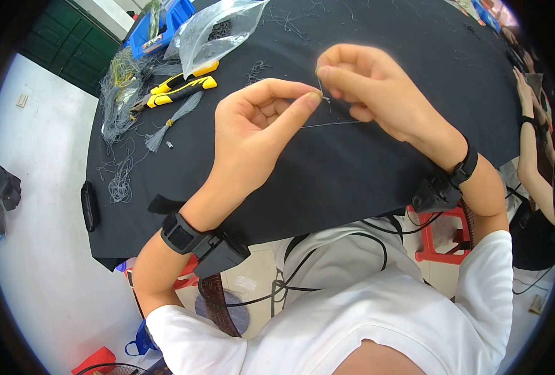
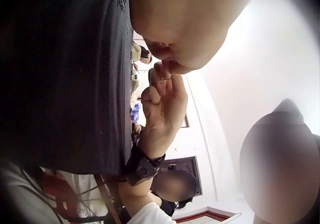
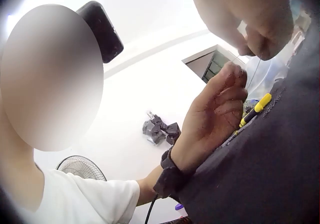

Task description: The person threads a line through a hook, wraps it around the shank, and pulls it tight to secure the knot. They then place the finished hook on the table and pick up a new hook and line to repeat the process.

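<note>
Both hands are raised over the black-covered table, close together in the head view. My left hand (image 1: 249,128) pinches a thin grey thread (image 1: 329,100) between thumb and index fingertip, with a short end sticking out past them. My right hand (image 1: 383,90), just to the right, pinches the thread higher up between thumb and index finger, and its other fingers curl in. Another stretch of thread runs nearly level below the hands. In the right wrist view a fine strand (image 3: 254,71) shows between the left fingertips and the right hand.
Yellow-and-black pliers (image 1: 183,92), a tied grey thread bundle (image 1: 172,123) and tangled threads (image 1: 120,181) lie on the left of the black cloth (image 1: 327,187). Behind them are a clear plastic bag (image 1: 218,37) and a blue bin (image 1: 160,28). Another person's arm (image 1: 527,144) is at the right.
</note>
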The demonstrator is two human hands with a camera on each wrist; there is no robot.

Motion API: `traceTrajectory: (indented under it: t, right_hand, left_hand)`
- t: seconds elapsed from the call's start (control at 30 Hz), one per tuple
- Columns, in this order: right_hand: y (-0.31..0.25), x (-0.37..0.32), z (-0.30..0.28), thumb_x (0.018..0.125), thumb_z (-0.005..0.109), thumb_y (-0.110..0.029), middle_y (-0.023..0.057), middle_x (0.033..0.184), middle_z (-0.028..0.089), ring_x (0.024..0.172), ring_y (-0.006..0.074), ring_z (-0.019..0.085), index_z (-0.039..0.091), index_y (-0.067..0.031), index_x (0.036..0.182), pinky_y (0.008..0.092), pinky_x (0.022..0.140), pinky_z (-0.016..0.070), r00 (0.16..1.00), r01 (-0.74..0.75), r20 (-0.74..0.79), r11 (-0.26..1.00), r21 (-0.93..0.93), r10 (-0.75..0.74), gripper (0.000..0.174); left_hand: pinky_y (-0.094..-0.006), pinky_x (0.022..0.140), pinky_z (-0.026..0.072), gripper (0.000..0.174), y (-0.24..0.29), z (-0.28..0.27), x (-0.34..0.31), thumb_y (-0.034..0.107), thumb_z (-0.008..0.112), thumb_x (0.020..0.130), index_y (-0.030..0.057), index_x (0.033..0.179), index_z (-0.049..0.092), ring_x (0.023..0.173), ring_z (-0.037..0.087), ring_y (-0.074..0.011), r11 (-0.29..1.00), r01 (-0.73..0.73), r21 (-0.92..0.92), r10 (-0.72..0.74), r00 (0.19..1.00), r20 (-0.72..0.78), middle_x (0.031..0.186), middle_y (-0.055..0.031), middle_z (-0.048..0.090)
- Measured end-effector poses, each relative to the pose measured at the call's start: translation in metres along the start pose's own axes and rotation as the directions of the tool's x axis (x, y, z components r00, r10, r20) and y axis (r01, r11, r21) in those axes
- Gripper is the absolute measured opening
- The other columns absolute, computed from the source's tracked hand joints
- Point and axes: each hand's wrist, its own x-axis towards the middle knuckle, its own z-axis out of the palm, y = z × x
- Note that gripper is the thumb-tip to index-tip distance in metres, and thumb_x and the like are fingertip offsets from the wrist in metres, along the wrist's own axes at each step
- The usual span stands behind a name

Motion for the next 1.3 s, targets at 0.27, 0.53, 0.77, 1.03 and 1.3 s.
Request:
traceTrajectory:
  t: [0.27, 0.53, 0.77, 1.03, 1.3]
  right_hand:
    - [0.008, -0.006, 0.011, 0.085, 0.060, -0.018, 0.0000, 0.075, 0.052, 0.058, 0.0020, 0.041, 0.058, -0.0027, 0.090, 0.0157, 0.044, 0.0295, 0.945, -0.274, 0.239, 0.939, 0.206, 0.223, 0.017]
    - [0.019, -0.007, 0.015, 0.085, 0.062, -0.019, 0.0009, 0.079, 0.057, 0.068, 0.0065, 0.051, 0.059, -0.0031, 0.088, 0.0194, 0.057, 0.0415, 0.941, -0.252, 0.275, 0.952, 0.174, 0.199, 0.016]
    - [0.023, -0.007, 0.014, 0.085, 0.060, -0.018, 0.0017, 0.084, 0.060, 0.077, 0.0079, 0.056, 0.059, -0.0039, 0.091, 0.0217, 0.063, 0.0452, 0.984, -0.057, 0.170, 0.997, 0.044, 0.049, 0.015]
    - [0.012, -0.010, 0.011, 0.087, 0.059, -0.025, -0.0014, 0.091, 0.061, 0.082, 0.0048, 0.054, 0.061, -0.0057, 0.097, 0.0200, 0.064, 0.0429, 0.983, 0.186, 0.007, 0.982, -0.035, -0.186, 0.022]
    - [0.016, -0.008, 0.010, 0.087, 0.061, -0.026, -0.0039, 0.084, 0.060, 0.074, 0.0032, 0.049, 0.064, -0.0070, 0.097, 0.0194, 0.063, 0.0398, 0.981, 0.181, 0.070, 0.984, 0.007, -0.181, 0.022]
  left_hand:
    - [-0.0210, 0.072, 0.0483, 0.014, -0.003, -0.004, 0.002, 0.003, 0.061, 0.086, -0.0056, 0.097, 0.061, 0.080, 0.062, -0.0109, 0.990, -0.137, -0.019, 0.136, 0.991, -0.014, 0.090, -0.0094, 0.065]
    - [-0.0236, 0.075, 0.0482, 0.017, 0.001, 0.002, 0.000, 0.010, 0.058, 0.089, -0.0040, 0.098, 0.059, 0.083, 0.060, -0.0112, 0.979, -0.045, -0.197, 0.046, 0.999, -0.002, 0.092, -0.0084, 0.064]
    - [-0.0230, 0.074, 0.0471, 0.017, 0.001, -0.005, 0.003, 0.011, 0.056, 0.091, -0.0036, 0.099, 0.058, 0.084, 0.060, -0.0117, 0.981, -0.044, -0.187, 0.060, 0.995, 0.081, 0.090, -0.0080, 0.063]
    - [-0.0176, 0.072, 0.0425, 0.016, 0.002, -0.010, 0.004, 0.011, 0.056, 0.090, -0.0013, 0.100, 0.060, 0.091, 0.059, -0.0110, 0.991, -0.133, 0.025, 0.133, 0.991, 0.016, 0.096, -0.0082, 0.064]
    - [-0.0204, 0.077, 0.0452, 0.013, 0.002, -0.010, 0.005, 0.006, 0.058, 0.088, -0.0015, 0.099, 0.061, 0.088, 0.060, -0.0106, 0.977, -0.204, 0.059, 0.204, 0.979, 0.002, 0.094, -0.0072, 0.065]
